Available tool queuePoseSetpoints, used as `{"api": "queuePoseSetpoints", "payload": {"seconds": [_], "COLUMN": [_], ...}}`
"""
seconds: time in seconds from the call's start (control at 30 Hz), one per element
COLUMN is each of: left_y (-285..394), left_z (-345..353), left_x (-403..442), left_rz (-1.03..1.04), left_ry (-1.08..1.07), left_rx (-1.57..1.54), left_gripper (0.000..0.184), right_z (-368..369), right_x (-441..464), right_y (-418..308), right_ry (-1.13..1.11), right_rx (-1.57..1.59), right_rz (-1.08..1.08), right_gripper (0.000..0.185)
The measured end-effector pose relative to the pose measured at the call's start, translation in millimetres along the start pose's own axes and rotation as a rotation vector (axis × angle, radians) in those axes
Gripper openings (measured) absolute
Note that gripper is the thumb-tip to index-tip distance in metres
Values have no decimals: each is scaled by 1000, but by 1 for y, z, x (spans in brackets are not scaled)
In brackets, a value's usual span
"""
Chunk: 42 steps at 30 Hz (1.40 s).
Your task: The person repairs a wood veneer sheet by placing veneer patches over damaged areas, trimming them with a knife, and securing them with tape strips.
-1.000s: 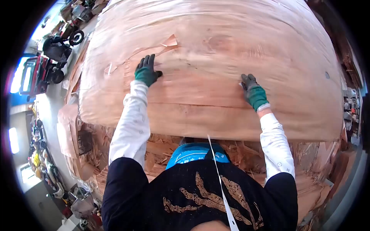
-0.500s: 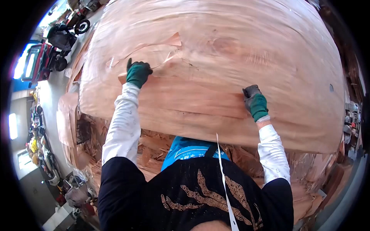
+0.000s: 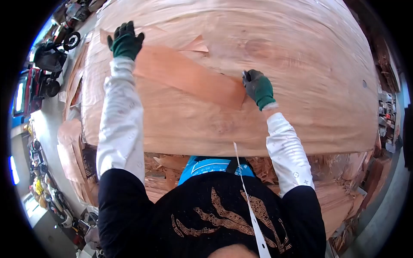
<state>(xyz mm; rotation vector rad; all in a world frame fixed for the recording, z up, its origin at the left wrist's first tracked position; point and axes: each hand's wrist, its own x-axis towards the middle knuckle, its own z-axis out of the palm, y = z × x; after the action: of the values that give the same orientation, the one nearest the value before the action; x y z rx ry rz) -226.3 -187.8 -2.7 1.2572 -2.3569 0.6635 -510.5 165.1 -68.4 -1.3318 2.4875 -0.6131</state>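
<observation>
Shirt [image 3: 189, 219]: dark, with a patterned leaf shape; a white strap [image 3: 251, 210] is hung down its front.
Waist: a blue cloth [image 3: 204, 167] is worn, close to the near edge of the broad wood sheet [image 3: 193, 133].
Scraps [image 3: 165, 165]: broken wood is heaped below that edge.
Right hand [image 3: 259, 89]: gloved, its fingers curled at the right end of the wood strip [image 3: 185, 75], whose corner seems to be pinched.
Strip: laid slantwise across the wood sheet, between both hands, its left end farther off.
Left hand [image 3: 126, 41]: gloved, fingers spread, nothing clasped; the strip's left end is covered by it.
Step in hand: the placing of the strip on the sheet, as far as can be judged.
Next move: level support at both ends seems called for, since thin wood could be split.
Torn flap [image 3: 198, 44]: raised from the sheet, just beyond the strip.
Floor at left: a motorbike [image 3: 50, 58] is parked, well apart.
</observation>
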Motion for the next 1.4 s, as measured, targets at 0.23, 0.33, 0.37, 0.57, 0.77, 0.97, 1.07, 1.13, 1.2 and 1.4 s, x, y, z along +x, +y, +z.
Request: {"api": "queuePoseSetpoints", "payload": {"seconds": [0.23,0.33,0.37,0.57,0.77,0.97,1.07,1.13,1.2,1.4], "left_y": [120,142,147,169,167,121,117,113,109,104], "left_z": [-22,-6,-2,7,11,31,22,16,21,21], "left_x": [-143,-152,-152,-144,-143,-119,-112,-105,-104,-89], "left_rz": [242,209,182,106,90,102,117,132,124,123], "left_ry": [-176,-205,-200,-212,-201,-291,-402,-459,-524,-701], "left_rx": [-692,-709,-699,-655,-723,-793,-789,-816,-840,-855], "left_gripper": [55,55,55,57,53,47,55,62,70,84], "right_z": [-2,-5,-3,-3,39,67,67,66,86,99], "right_x": [22,36,43,26,-1,2,25,39,58,78], "right_y": [-14,-8,-3,-41,-17,0,-51,-98,-126,-171], "right_ry": [16,101,122,141,-160,-58,-4,49,61,-147], "right_rx": [-69,-66,-119,228,345,806,586,407,227,6], "right_rz": [57,-9,-41,-132,22,54,-24,-142,-244,-232], "right_gripper": [22,21,20,25,47,41,32,28,30,18]}}
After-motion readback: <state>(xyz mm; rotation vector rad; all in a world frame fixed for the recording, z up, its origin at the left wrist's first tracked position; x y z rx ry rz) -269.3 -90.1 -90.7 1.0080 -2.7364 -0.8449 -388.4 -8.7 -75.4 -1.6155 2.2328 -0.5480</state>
